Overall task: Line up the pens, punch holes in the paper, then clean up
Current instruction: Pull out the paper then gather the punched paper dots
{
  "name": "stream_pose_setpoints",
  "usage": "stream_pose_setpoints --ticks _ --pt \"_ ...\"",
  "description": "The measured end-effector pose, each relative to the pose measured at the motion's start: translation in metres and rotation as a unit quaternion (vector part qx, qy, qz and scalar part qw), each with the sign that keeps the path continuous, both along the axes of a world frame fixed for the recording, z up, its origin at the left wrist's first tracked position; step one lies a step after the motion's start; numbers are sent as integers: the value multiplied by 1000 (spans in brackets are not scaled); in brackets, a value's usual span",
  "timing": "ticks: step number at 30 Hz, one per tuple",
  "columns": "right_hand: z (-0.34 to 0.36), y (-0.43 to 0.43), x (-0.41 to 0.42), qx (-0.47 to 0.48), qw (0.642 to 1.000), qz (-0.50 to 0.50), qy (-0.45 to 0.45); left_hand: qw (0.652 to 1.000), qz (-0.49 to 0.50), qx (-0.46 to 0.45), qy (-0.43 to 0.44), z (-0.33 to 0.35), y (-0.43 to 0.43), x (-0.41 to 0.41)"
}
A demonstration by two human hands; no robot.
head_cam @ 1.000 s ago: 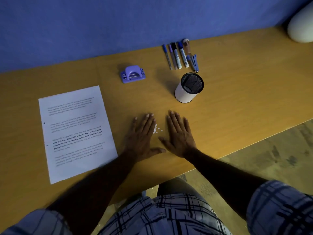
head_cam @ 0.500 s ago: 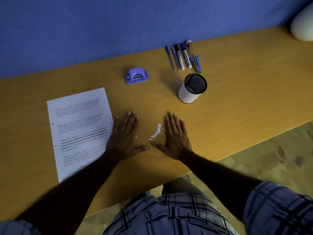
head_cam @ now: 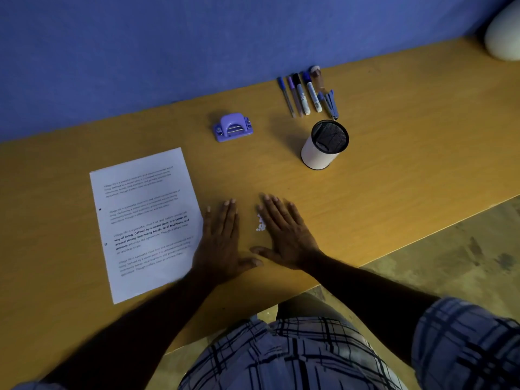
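Note:
Both my hands lie flat on the wooden desk (head_cam: 394,153), fingers straight. A small heap of white paper dots (head_cam: 260,223) sits between them, right against the index-finger side of my right hand (head_cam: 284,235). My left hand (head_cam: 222,243) rests just left of the dots, its outer edge at the right margin of the printed paper sheet (head_cam: 143,218), which shows punched holes on its left margin. The purple hole punch (head_cam: 233,128) stands farther back. Several pens (head_cam: 305,94) lie side by side near the blue wall.
A white pen cup (head_cam: 323,146) with a black mesh rim stands upright behind my right hand, in front of the pens. A pale rounded object (head_cam: 503,35) sits at the far right corner. The desk's front edge runs just below my wrists.
My left hand swung out left to the paper and has come back toward the right hand. The dots are now packed in a tighter heap beside my right hand.

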State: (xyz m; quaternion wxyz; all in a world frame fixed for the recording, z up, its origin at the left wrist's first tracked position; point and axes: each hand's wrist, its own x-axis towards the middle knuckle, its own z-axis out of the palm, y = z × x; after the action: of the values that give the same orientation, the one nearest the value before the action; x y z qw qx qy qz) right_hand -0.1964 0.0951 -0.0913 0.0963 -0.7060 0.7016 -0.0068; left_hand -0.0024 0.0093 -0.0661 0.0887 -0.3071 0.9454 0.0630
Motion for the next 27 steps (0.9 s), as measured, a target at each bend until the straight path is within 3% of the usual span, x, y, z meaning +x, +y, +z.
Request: stream_pose_setpoints --ticks 6,21,27 --pt "-1 13 -14 7 997 -69 -21 996 85 22 16 -6 21 -12" --pt "-3 23 -19 17 997 -73 -20 1000 -17 1 21 -13 5 -27" --pt "2 13 -14 27 995 -88 -37 999 25 8 42 -6 -8 -20"
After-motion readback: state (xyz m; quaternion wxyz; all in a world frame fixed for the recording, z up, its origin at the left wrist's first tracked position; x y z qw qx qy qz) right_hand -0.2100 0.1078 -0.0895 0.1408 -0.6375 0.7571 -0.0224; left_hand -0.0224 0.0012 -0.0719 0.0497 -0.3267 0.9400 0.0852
